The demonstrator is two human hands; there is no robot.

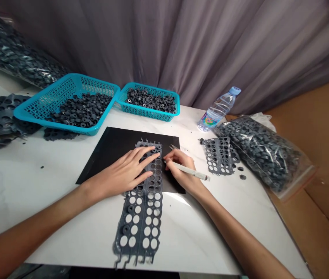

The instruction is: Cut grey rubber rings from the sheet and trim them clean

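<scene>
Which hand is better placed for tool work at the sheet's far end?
Right, probably: the right hand holds a slim pale tool beside the perforated sheet. The left hand lies spread over that sheet, gripping no visible tool.

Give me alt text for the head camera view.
A person's left hand rests on a dark, hole-filled sheet while the right hand holds a pale tool beside it. Behind are two blue baskets of small dark parts and a plastic bottle.
</scene>
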